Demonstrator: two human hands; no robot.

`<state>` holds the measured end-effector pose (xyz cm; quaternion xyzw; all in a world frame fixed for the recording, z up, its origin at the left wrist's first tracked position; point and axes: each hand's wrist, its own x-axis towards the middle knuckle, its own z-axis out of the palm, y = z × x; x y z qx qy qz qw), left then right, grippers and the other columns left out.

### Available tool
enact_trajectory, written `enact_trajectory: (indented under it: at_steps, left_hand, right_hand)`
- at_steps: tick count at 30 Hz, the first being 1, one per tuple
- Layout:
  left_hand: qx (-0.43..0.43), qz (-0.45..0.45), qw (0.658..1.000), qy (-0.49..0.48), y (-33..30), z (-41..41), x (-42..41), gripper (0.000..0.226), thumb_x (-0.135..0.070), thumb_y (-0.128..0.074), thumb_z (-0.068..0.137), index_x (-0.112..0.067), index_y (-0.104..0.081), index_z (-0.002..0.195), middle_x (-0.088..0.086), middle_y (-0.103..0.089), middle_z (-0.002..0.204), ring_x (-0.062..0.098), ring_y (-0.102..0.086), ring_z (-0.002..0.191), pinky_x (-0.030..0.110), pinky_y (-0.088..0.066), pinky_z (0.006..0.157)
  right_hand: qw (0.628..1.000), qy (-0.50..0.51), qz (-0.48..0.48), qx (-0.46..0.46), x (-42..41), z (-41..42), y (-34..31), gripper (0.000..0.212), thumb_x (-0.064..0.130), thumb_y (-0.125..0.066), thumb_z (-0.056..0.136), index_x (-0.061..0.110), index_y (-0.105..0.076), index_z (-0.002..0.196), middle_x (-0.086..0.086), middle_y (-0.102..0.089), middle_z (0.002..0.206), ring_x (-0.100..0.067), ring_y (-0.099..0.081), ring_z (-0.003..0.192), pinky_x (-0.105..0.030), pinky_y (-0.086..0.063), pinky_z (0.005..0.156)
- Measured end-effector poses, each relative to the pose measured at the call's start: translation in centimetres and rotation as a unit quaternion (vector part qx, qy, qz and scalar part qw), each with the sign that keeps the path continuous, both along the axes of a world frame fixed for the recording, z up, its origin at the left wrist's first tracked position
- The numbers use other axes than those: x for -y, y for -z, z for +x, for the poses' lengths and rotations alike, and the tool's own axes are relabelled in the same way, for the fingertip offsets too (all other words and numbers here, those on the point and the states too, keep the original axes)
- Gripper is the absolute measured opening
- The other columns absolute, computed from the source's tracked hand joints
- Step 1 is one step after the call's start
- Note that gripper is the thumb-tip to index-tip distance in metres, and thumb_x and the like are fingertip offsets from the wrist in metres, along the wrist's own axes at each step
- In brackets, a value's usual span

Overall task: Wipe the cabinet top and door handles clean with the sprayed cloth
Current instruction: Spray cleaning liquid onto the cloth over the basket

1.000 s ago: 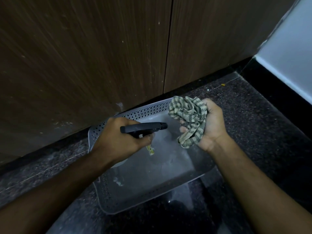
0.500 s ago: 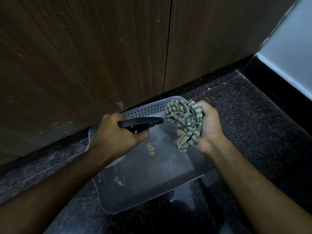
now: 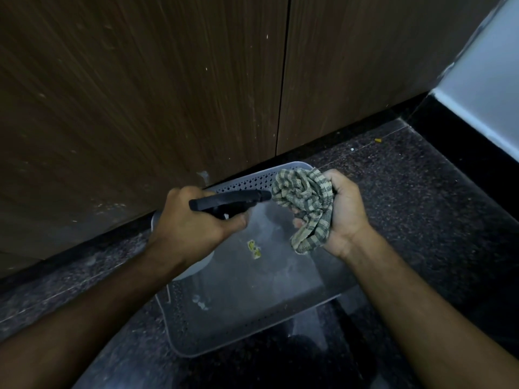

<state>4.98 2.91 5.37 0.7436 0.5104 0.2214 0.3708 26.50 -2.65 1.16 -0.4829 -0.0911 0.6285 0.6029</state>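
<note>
My right hand (image 3: 345,211) grips a bunched green-and-cream striped cloth (image 3: 306,203) at centre frame. My left hand (image 3: 196,223) holds a spray bottle by its black trigger head (image 3: 229,202), and the nozzle almost touches the cloth. The bottle's pale body is mostly hidden under my left hand and wrist. Two brown wooden cabinet doors (image 3: 168,94) fill the upper frame, split by a thin vertical gap. No door handles or cabinet top are in view.
A grey perforated plastic tray (image 3: 238,318) lies on the dark speckled granite floor (image 3: 421,206) beneath my hands, with small scraps in it. A pale wall (image 3: 483,88) with a black skirting rises at the right.
Both hands have drifted slightly up and left, and the nozzle has closed in on the cloth. My holds on the bottle and the cloth are the same.
</note>
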Motion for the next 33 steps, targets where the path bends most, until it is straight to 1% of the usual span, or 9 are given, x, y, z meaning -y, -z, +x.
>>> enact_trajectory:
  at_steps: [3, 7, 11, 15, 19, 23, 26, 28, 33]
  left_hand:
    - [-0.001, -0.003, 0.999, 0.032, 0.4, -0.1, 0.2, 0.013, -0.041, -0.082, 0.07, -0.033, -0.074, 0.064, 0.002, -0.066, 0.054, 0.022, -0.067, 0.052, 0.042, -0.053, 0.05]
    - [0.008, 0.022, 0.999, 0.035, 0.2, -0.3, 0.2, 0.027, -0.04, -0.082, 0.073, -0.029, -0.067, 0.053, -0.004, -0.06, 0.046, 0.013, -0.059, 0.042, 0.03, -0.05, 0.045]
    - [-0.028, 0.02, 0.996, 0.084, 0.5, -0.9, 0.2, 0.039, -0.053, -0.068, 0.07, -0.022, -0.056, 0.048, -0.002, -0.047, 0.041, 0.013, -0.046, 0.035, 0.036, -0.044, 0.042]
    - [-0.036, 0.023, 0.996, 0.073, 0.4, -0.9, 0.0, 0.041, -0.059, -0.063, 0.068, -0.019, -0.068, 0.058, 0.0, -0.059, 0.047, 0.016, -0.059, 0.042, 0.038, -0.05, 0.045]
    - [-0.031, 0.031, 0.994, 0.098, 0.3, -1.0, 0.3, 0.04, -0.051, -0.066, 0.069, -0.015, -0.062, 0.053, 0.001, -0.054, 0.044, 0.016, -0.054, 0.039, 0.04, -0.047, 0.043]
    - [0.018, 0.033, 0.999, -0.031, 0.3, -0.9, 0.2, 0.028, -0.041, -0.08, 0.07, -0.025, -0.066, 0.054, 0.0, -0.056, 0.045, 0.017, -0.056, 0.04, 0.037, -0.048, 0.042]
    - [-0.013, 0.021, 0.999, -0.033, 0.2, -1.1, -0.1, 0.03, -0.045, -0.077, 0.065, -0.023, -0.062, 0.051, 0.0, -0.049, 0.04, 0.019, -0.047, 0.036, 0.04, -0.044, 0.042]
    - [-0.015, 0.015, 0.998, -0.052, 0.2, -1.2, -0.4, 0.031, -0.041, -0.078, 0.066, -0.017, -0.063, 0.053, 0.004, -0.053, 0.044, 0.022, -0.049, 0.038, 0.039, -0.044, 0.043]
    - [0.008, -0.018, 0.994, -0.104, 0.0, -0.9, -1.2, 0.025, -0.029, -0.081, 0.071, -0.009, -0.068, 0.064, 0.009, -0.057, 0.05, 0.013, -0.048, 0.037, 0.031, -0.041, 0.046]
  right_hand:
    - [1.0, 0.0, -0.005, 0.008, 0.0, 0.2, -0.2, 0.026, 0.03, -0.041, 0.091, 0.013, -0.059, 0.081, -0.012, -0.057, 0.083, -0.021, -0.052, 0.06, -0.025, -0.039, 0.046]
    - [1.0, 0.005, 0.004, 0.008, 0.0, 0.5, -0.7, 0.029, 0.028, -0.041, 0.092, 0.011, -0.062, 0.083, -0.013, -0.058, 0.082, -0.021, -0.054, 0.059, -0.025, -0.038, 0.046]
    - [1.0, 0.008, 0.014, 0.005, -0.1, 0.5, -1.0, 0.034, 0.029, -0.04, 0.094, 0.009, -0.065, 0.08, -0.012, -0.061, 0.076, -0.021, -0.054, 0.055, -0.024, -0.038, 0.045]
    - [1.0, 0.006, 0.015, 0.007, -0.1, 0.4, -1.2, 0.035, 0.028, -0.04, 0.093, 0.01, -0.065, 0.077, -0.011, -0.06, 0.074, -0.021, -0.051, 0.055, -0.024, -0.038, 0.045]
    - [1.0, 0.008, 0.011, 0.007, -0.2, 0.3, -0.8, 0.03, 0.029, -0.042, 0.092, 0.012, -0.062, 0.077, -0.01, -0.058, 0.074, -0.021, -0.051, 0.059, -0.024, -0.039, 0.046]
    - [1.0, 0.007, 0.009, 0.016, -0.2, 0.1, -0.7, 0.028, 0.029, -0.042, 0.092, 0.013, -0.06, 0.078, -0.01, -0.057, 0.076, -0.022, -0.05, 0.059, -0.025, -0.039, 0.047]
    - [1.0, 0.003, 0.008, 0.019, -0.1, -0.1, -0.8, 0.03, 0.028, -0.041, 0.093, 0.014, -0.06, 0.076, -0.01, -0.058, 0.074, -0.022, -0.051, 0.059, -0.026, -0.039, 0.047]
    - [1.0, 0.002, 0.007, 0.019, -0.1, -0.2, -0.8, 0.03, 0.028, -0.041, 0.093, 0.013, -0.06, 0.076, -0.009, -0.058, 0.073, -0.022, -0.051, 0.058, -0.026, -0.039, 0.048]
    - [1.0, 0.005, 0.014, 0.018, -0.2, 0.1, -0.7, 0.03, 0.029, -0.041, 0.092, 0.011, -0.062, 0.08, -0.012, -0.058, 0.075, -0.023, -0.049, 0.057, -0.026, -0.039, 0.047]
